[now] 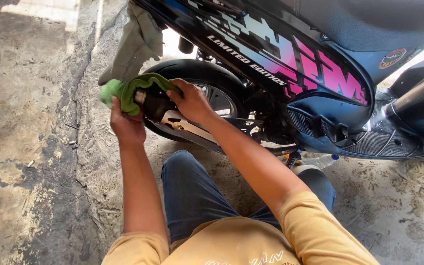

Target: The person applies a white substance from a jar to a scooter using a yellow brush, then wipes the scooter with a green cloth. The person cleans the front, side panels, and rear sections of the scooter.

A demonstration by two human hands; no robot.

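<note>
Crouching beside one black motorbike (290, 59) with pink and pale-blue panels. Left hand (126, 125) gripping one soft green cloth (123, 91), pressing it over the round black exhaust end (153, 102) by the rear tyre (197, 73). Right hand (192, 103) curling closed around that same glossy exhaust. Lying under the frame on cracked, stained concrete floor (35, 147): one clear plastic bottle (320, 161), contents unclear.

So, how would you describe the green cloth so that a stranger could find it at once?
Find the scooter and go to its rear wheel. Beside the wheel sits the black exhaust, and the green cloth is draped over its end, pressed by the left hand. It is the only bright green thing; the rag hanging above it is dull grey.
</note>
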